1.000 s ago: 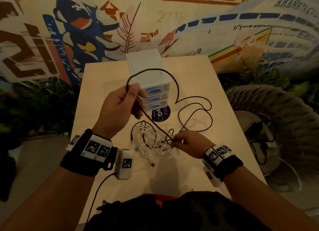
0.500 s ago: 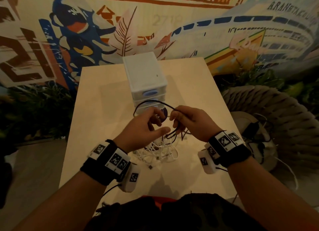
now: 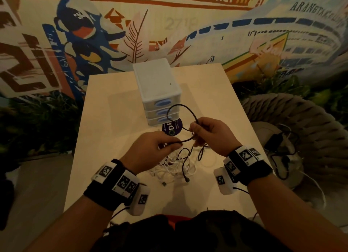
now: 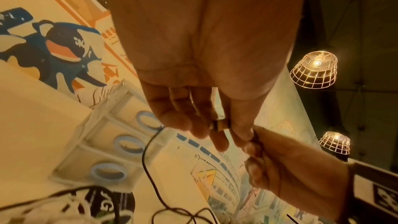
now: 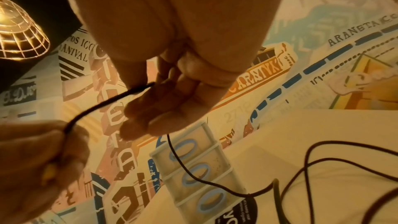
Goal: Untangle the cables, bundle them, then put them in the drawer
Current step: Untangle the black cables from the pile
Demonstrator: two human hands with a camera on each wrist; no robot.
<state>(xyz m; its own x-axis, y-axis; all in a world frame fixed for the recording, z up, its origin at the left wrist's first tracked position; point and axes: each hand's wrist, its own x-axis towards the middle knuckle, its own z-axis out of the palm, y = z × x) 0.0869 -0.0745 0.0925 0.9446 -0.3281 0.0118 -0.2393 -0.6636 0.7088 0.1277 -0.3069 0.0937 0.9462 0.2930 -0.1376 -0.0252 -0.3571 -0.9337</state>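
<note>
A black cable [image 3: 190, 112] is stretched between both hands above the pale table [image 3: 113, 119]. My left hand [image 3: 169, 144] pinches it near one end between thumb and fingers; the left wrist view shows a small plug [image 4: 219, 125] in that pinch. My right hand [image 3: 195, 131] grips gathered strands, and the black cable [image 5: 103, 105] runs out of it to the left hand [image 5: 32, 159]. One loop rises in front of the white three-drawer unit [image 3: 156, 87], whose drawers are all shut. Loose black strands hang onto a tangle of white cables [image 3: 175, 168] under the hands.
A round dark sticker [image 3: 172, 128] lies at the foot of the drawer unit. To the right of the table stands a wicker chair [image 3: 301, 119] with a black charger [image 3: 276, 142] and more wires on its cushion. A painted wall stands behind the table.
My left hand has come down from holding the cable high, and my right hand has risen off the table. Both now meet above the white tangle with a short black loop between them.
</note>
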